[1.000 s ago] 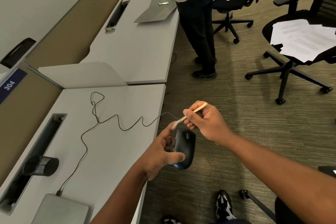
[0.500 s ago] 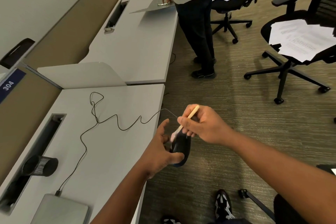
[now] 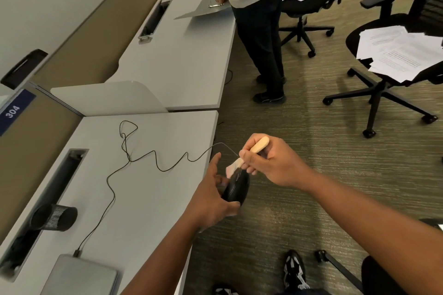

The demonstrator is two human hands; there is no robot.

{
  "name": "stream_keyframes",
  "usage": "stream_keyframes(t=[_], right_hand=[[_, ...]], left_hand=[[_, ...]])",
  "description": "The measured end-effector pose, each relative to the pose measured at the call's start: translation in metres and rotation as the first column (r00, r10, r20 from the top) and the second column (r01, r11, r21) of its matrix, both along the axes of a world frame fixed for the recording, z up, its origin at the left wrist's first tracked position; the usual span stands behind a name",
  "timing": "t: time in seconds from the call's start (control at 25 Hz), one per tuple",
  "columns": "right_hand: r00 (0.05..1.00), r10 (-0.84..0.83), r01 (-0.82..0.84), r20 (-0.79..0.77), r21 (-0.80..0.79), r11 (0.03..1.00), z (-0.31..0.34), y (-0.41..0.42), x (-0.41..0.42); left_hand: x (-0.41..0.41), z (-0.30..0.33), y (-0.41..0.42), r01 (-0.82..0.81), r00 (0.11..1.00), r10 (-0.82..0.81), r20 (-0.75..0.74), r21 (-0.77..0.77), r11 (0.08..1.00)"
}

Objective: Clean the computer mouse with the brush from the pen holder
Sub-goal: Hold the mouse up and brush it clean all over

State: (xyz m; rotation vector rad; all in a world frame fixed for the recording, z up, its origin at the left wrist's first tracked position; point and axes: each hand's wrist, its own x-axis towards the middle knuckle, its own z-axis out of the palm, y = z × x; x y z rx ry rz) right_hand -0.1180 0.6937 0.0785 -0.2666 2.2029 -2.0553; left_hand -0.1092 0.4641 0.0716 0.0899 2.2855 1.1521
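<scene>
My left hand (image 3: 211,196) grips a black wired computer mouse (image 3: 236,189), held off the desk's front edge over the carpet. Its thin black cable (image 3: 134,158) snakes back across the white desk (image 3: 143,199) to a closed grey laptop (image 3: 81,275). My right hand (image 3: 271,163) pinches a small brush with a pale wooden handle (image 3: 259,145); its white bristles (image 3: 231,168) touch the front end of the mouse. A black mesh pen holder (image 3: 56,217) stands at the desk's left, beside the cable slot.
Another person (image 3: 259,31) stands at the neighbouring desk handling a grey folder (image 3: 203,8). Two black office chairs (image 3: 383,84) (image 3: 309,5) piled with papers stand on the carpet to the right. Beige partitions run along the left. My shoe (image 3: 293,270) shows below.
My right hand came down and left with the brush, from above the mouse until its bristles met the mouse's front. The mouse tilted in my left hand. The other person lifted the folder.
</scene>
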Motion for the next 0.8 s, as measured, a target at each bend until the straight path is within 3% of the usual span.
stream_keyframes(t=[0.08,0.28,0.36,0.44,0.52,0.8], right_hand=[[0.999,0.036,-0.037,0.013,0.071,0.997,-0.003,-0.001,0.0],[0.996,-0.074,0.087,-0.054,0.306,0.948,-0.007,0.012,-0.005],[0.994,-0.085,0.099,-0.066,0.253,0.962,-0.004,0.011,-0.005],[1.0,-0.004,0.006,-0.018,0.109,0.994,-0.001,0.007,-0.002],[0.996,0.082,-0.084,0.019,0.085,0.993,-0.002,0.002,0.0],[0.999,-0.038,0.018,0.039,0.42,0.907,-0.017,0.021,-0.014]], left_hand=[[-0.001,-0.001,0.0,0.004,1.0,-0.004,-0.017,-0.016,1.0],[0.001,-0.004,0.0,0.012,0.999,-0.015,-0.041,-0.079,0.997],[0.001,-0.005,0.0,0.016,0.998,-0.021,-0.051,-0.096,0.995],[-0.001,-0.004,0.0,0.014,0.998,-0.02,-0.055,-0.098,0.995],[-0.002,-0.002,0.0,0.012,0.997,-0.02,-0.069,-0.101,0.995],[0.0,-0.007,-0.002,0.019,0.993,-0.037,-0.116,-0.15,0.989]])
